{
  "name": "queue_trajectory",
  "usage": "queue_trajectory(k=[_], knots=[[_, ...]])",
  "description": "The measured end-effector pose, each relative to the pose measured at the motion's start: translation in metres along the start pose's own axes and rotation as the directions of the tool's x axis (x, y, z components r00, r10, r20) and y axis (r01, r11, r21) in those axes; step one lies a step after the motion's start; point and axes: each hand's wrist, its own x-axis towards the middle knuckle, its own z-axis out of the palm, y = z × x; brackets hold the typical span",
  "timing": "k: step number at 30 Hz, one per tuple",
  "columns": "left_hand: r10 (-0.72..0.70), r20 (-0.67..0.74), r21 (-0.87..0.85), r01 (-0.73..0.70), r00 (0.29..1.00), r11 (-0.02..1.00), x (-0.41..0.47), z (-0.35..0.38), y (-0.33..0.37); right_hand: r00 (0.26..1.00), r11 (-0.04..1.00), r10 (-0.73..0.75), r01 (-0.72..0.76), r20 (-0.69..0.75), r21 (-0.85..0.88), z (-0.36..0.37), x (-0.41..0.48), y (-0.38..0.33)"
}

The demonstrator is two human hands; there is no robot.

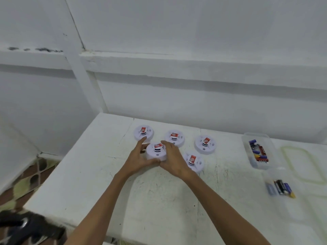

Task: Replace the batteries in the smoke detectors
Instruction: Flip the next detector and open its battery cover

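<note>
Rightward, my clear tub [246, 147] holds mixed batteries [259, 153]; my left hand [138, 160] and right hand [172, 160] clasp one smoke detector [156, 151], four other detectors [205, 144] crowding round.

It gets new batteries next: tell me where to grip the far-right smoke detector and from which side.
By its round rim, from above, fingers on opposite edges. The far-right smoke detector lies flat on the table, a low disc with a red-labelled block on top; nothing crowds its right edge.
</note>
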Motion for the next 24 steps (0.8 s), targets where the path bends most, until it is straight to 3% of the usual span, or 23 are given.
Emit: queue_trajectory(k=[3,7,12,19,24], knots=[[0.000,-0.014,-0.050,-0.001,1.000,0.999,-0.010,0.009,0.032,0.995,0.995,0.022,-0.012,-0.100,0.102,-0.024,-0.013,0.001],[0.048,-0.020,-0.102,-0.050,0.999,0.993,-0.007,0.022,0.082,0.982,0.993,0.002,0.020,-0.187,0.116,-0.071,-0.030,-0.004],[0.109,0.072,-0.162,-0.096,0.992,0.982,-0.008,0.054,0.118,0.982,0.997,0.039,-0.027,-0.184,0.067,-0.115,-0.055,0.003],[0.193,0.195,-0.149,-0.166,0.962,0.975,0.006,0.094,0.149,0.935,0.951,0.214,-0.133,-0.282,0.280,-0.150,-0.078,0.012],[0.244,0.121,-0.182,-0.220,0.962,0.958,0.008,0.122,0.163,0.916,0.895,0.270,-0.125,-0.297,0.427,-0.160,-0.098,0.014]])
